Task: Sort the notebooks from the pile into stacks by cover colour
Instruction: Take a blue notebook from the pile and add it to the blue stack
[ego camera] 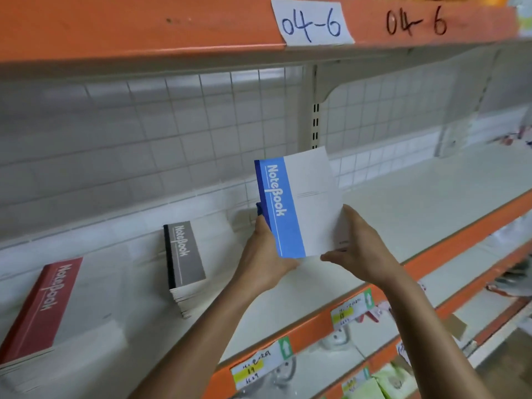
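A blue-and-white notebook (pixel 299 205) is held up above the white shelf (pixel 403 203), its cover facing me. My left hand (pixel 266 254) grips its spine side from below, fingers curled behind the blue edge. My right hand (pixel 357 243) holds the lower right corner, thumb on the white cover. On the shelf to the left lies a stack of grey-covered notebooks (pixel 184 254), and further left a stack of red-covered notebooks (pixel 40 309). A second blue edge shows behind the held notebook; whether it is another notebook I cannot tell.
A wire grid back panel (pixel 172 133) closes the shelf behind. An orange shelf edge (pixel 144 21) with "04-6" labels hangs overhead. Below, orange rails carry price tags (pixel 259 367), with packaged goods on the lower shelves at the right.
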`<control>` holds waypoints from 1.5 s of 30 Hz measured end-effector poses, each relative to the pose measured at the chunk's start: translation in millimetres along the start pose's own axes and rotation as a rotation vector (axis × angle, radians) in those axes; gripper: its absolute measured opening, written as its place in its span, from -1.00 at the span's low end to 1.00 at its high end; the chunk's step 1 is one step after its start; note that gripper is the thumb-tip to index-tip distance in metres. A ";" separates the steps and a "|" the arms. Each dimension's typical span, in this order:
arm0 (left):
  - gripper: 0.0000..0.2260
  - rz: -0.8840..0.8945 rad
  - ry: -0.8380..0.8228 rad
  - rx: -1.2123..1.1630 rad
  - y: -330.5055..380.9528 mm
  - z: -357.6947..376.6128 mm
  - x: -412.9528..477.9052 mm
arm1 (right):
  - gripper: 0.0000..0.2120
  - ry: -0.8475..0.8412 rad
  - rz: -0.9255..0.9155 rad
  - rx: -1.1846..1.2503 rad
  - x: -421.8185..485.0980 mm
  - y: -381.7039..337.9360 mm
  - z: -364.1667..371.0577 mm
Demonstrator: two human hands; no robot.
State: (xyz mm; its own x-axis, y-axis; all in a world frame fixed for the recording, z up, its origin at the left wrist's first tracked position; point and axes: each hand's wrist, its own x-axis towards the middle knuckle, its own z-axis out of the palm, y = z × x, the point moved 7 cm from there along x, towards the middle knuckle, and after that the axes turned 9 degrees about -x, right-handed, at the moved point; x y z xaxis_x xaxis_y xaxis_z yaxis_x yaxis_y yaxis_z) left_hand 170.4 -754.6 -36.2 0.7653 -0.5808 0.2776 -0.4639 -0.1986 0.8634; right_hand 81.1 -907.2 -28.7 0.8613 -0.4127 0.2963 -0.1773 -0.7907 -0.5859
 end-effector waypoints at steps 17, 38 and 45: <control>-0.42 -0.316 0.065 0.050 -44.0 33.6 57.3 | -0.45 -0.465 -0.204 0.117 98.4 60.3 26.7; -0.24 -0.488 0.036 -0.005 -65.6 58.3 58.9 | -0.21 -0.688 -0.119 0.290 109.5 102.9 66.8; -0.25 -0.551 0.103 -0.098 -74.1 67.7 56.4 | -0.28 -0.667 -0.091 0.282 109.5 109.3 68.4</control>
State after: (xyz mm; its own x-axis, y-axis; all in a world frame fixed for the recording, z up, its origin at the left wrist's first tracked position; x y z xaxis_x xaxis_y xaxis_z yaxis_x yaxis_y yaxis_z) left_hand 217.7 -826.0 -113.0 0.9242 -0.3313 -0.1897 0.0563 -0.3733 0.9260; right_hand 188.6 -1007.9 -111.8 0.9896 0.0833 -0.1170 -0.0395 -0.6255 -0.7793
